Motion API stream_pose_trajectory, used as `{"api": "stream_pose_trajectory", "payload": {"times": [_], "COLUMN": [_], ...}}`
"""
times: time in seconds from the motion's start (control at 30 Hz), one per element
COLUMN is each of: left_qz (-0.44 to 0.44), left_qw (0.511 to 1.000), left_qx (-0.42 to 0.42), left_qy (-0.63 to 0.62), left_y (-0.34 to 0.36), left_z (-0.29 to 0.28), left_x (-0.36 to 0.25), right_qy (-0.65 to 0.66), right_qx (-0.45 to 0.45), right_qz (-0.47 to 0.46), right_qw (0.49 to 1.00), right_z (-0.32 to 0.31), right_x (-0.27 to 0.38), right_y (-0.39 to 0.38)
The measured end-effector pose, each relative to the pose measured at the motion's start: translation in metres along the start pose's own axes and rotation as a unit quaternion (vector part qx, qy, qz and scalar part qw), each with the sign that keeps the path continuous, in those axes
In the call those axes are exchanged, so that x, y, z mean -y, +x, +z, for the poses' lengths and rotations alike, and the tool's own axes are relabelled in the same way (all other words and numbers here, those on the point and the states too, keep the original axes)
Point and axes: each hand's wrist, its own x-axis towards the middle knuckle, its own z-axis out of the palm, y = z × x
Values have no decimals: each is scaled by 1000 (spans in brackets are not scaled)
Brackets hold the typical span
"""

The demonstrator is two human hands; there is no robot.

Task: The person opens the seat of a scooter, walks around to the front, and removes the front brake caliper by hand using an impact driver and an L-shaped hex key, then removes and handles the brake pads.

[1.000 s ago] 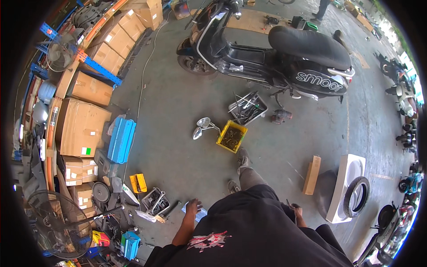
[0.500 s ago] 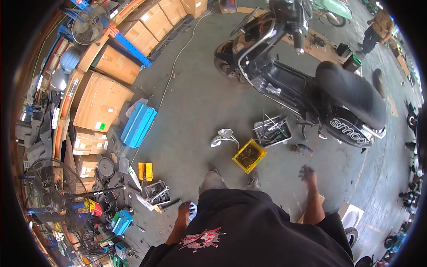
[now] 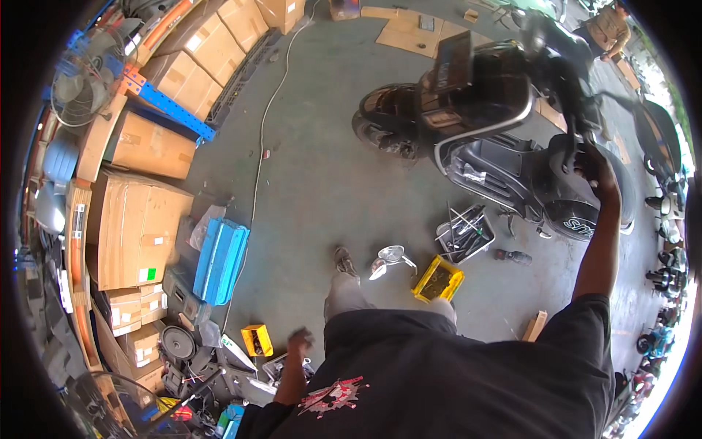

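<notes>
My right hand point(image 3: 601, 174) reaches far out to the right, its fingers round the end of the handlebar grip point(image 3: 575, 139) of a black scooter point(image 3: 504, 164). The front of the scooter is blurred, its handlebar swung towards the seat point(image 3: 621, 179). Low at my left side, my left hand point(image 3: 300, 342) hangs above a grey tray of tools point(image 3: 276, 368). Blur hides its fingers, and I make out nothing in it. On the floor before me lie a pair of mirrors point(image 3: 391, 254), a yellow bin of small parts point(image 3: 439, 279) and a grey crate of tools point(image 3: 468, 234).
A dark power tool point(image 3: 513, 257) lies beside the crate. Left of me stand a blue toolbox point(image 3: 221, 260), a small yellow bin point(image 3: 257, 340) and stacked cardboard boxes point(image 3: 139, 227). A cable point(image 3: 261, 146) runs along the floor. Another person point(image 3: 608, 31) is at the far right.
My right hand has gone forward and right onto the handlebar grip, which has turned towards the seat. The blue-and-white thing by my left hand no longer shows. My view has shifted.
</notes>
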Motion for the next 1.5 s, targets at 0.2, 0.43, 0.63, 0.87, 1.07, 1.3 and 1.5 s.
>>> {"api": "stream_pose_trajectory", "payload": {"times": [0.2,0.43,0.63,0.87,1.07,1.3,1.5], "left_qz": [125,96,18,-105,-79,67,496], "left_qw": [982,978,985,939,886,874,570], "left_qx": [-136,-149,-32,141,115,171,364], "left_qy": [37,113,167,297,443,451,545], "left_y": [49,131,251,390,480,516,270], "left_z": [-72,-69,11,109,253,334,587], "left_x": [-269,-401,-431,-465,-607,-755,-819], "right_qy": [34,91,190,-485,-435,-536,-457], "right_qx": [-98,-160,-230,-204,-456,-437,-444], "right_qz": [59,50,48,36,251,199,284], "right_qw": [993,982,953,850,735,695,717], "right_z": [39,118,167,184,226,185,117], "right_x": [10,40,103,113,141,87,66], "right_y": [-9,8,29,31,14,29,-24]}}
